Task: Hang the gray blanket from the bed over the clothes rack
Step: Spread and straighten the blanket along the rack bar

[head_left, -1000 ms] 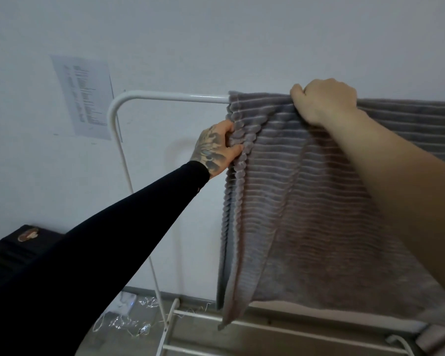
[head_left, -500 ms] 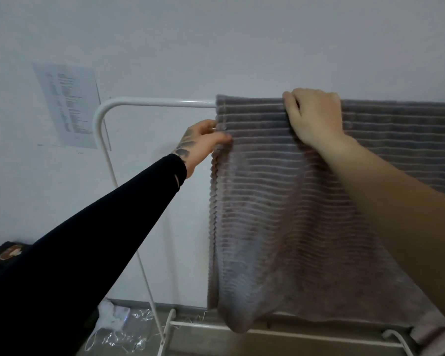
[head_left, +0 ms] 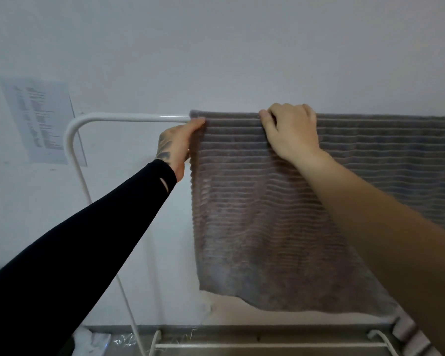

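Wall: plain white wall [head_left: 216, 47] fills the background; a gray skirting strip runs along its foot.
Paper: printed sheet [head_left: 40, 119] stuck to the wall at left, text too blurred to read.
Rack: white tube rack [head_left: 129, 118]; top bar runs level, curves down at the left corner into a slanted leg; lower white rails show near the floor.
Blanket: gray ribbed blanket [head_left: 254, 214] draped over the top bar, hanging down the near side; ribs run across; left edge hangs roughly straight, bottom hem slopes lower toward the right; covers the bar from mid-frame out to the right edge of view, leaving the left stretch of bar bare.
Left hand: left hand [head_left: 176, 147], tattooed, black sleeve [head_left: 88, 240] up to the wrist; pinches the blanket's upper left edge just under the bar, thumb tip on the front face at the corner, fingers hidden behind the cloth.
Right hand: right hand [head_left: 290, 132], bare forearm; lies on the blanket at the bar, fingers curled over the top fold, thumb pressed to the front; closed on the cloth.
Floor: clear plastic wrap [head_left: 125, 339] and some white stuff lie by the rack's left foot; more gray cloth shows at the bottom right corner.
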